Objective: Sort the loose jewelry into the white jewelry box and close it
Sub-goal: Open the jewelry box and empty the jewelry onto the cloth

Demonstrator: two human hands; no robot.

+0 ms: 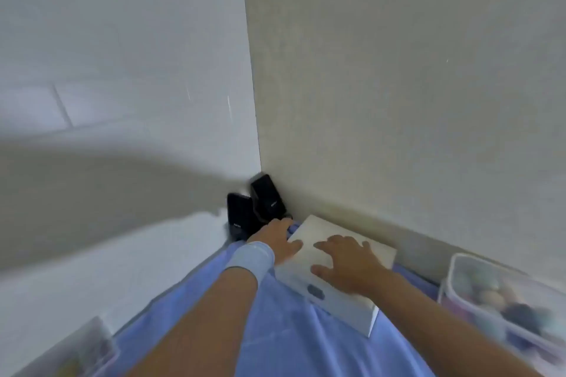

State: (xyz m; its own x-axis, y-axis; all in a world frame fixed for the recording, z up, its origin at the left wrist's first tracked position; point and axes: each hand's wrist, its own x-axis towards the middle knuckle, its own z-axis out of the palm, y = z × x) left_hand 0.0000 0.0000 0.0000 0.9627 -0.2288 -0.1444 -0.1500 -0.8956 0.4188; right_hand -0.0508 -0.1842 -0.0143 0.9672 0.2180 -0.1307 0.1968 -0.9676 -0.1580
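The white jewelry box (340,307) sits closed and cornerwise at the blue cloth's (291,349) far edge, its clasp side facing near-left, directly under both hands: right hand (346,263) spread flat on the lid, left hand (277,239) gripping the far-left corner.

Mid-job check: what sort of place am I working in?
Probably a home desk or table set in a wall corner: a blue cloth covers it, two black speakers stand in the corner, and a clear plastic bin of small items sits at the right.
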